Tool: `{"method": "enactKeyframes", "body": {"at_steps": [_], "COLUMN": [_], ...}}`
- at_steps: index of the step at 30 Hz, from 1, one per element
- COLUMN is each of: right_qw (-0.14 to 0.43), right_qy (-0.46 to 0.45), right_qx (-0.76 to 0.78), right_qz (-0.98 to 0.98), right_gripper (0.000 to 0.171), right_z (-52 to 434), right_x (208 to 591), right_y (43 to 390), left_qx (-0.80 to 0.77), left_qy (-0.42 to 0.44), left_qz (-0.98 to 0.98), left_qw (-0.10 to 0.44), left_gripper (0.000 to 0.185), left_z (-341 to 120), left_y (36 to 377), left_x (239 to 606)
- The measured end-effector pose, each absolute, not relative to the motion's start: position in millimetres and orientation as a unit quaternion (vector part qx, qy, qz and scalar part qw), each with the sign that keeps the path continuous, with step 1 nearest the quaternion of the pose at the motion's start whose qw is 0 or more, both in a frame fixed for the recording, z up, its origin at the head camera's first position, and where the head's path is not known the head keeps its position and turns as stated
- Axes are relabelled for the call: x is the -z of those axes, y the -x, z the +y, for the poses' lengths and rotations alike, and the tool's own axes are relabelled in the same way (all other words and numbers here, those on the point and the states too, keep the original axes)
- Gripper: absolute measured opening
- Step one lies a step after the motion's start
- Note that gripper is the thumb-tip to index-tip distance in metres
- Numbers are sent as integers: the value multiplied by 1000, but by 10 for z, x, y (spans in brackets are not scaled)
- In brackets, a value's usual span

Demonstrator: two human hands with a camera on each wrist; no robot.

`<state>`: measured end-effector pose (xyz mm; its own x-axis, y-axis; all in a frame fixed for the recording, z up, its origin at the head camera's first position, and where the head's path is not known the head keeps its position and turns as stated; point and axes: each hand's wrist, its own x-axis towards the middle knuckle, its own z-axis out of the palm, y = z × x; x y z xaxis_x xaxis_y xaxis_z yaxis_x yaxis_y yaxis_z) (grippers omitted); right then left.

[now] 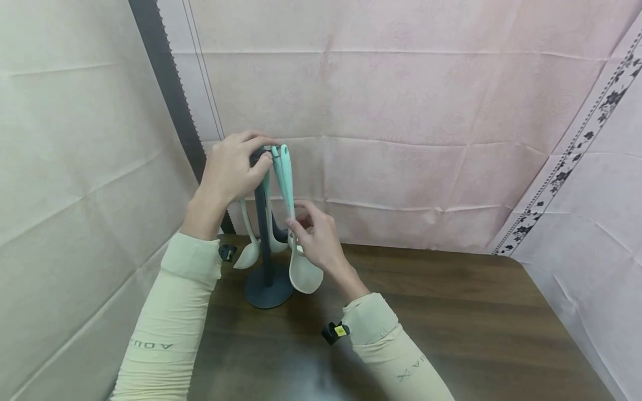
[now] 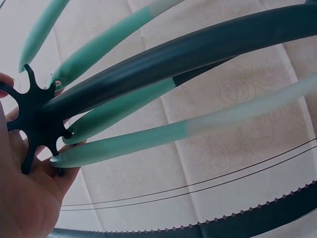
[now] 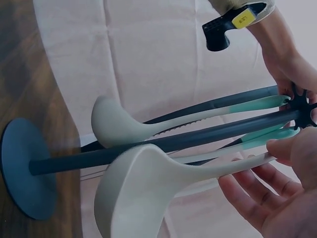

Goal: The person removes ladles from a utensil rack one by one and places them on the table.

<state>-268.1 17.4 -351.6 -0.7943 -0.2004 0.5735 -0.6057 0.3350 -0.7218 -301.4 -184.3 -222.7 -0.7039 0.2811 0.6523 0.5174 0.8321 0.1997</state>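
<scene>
Nearest the camera, cream sleeves [image 1: 165,328] bore partly legible lettering, seemingly "AQUA X". The left hand [image 1: 233,170] gripped the slotted head [image 2: 34,121] of the utensil stand [image 1: 266,278], fingers curled over it. The right hand [image 1: 316,236] pinched the ladle [image 1: 303,270] mid-handle; the ladle hung at the stand's right, over the far-left worktop [image 1: 451,312]. Risks judged: the mint handle end missing its slot and the ladle dropping; neighbouring utensils being knocked loose; the stand tipping under sideways pull.
</scene>
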Motion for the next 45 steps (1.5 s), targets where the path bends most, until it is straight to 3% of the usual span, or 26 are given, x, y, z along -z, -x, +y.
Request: {"method": "enactKeyframes", "body": {"at_steps": [13, 45], "right_qw": [178, 239], "right_qy": [-255, -256], "right_qx": [-558, -550], "right_qz": [-769, -758], "right_gripper": [32, 14], "right_z": [225, 519], "right_x": [3482, 3458], "right_y": [2674, 2710], "left_qx": [188, 188], "left_qy": [225, 229], "left_qz": [-902, -898], "left_qw": [316, 327], "left_gripper": [48, 46], "left_z": [-1842, -1860], "left_y": [3034, 3052], "left_x": [2225, 2243]}}
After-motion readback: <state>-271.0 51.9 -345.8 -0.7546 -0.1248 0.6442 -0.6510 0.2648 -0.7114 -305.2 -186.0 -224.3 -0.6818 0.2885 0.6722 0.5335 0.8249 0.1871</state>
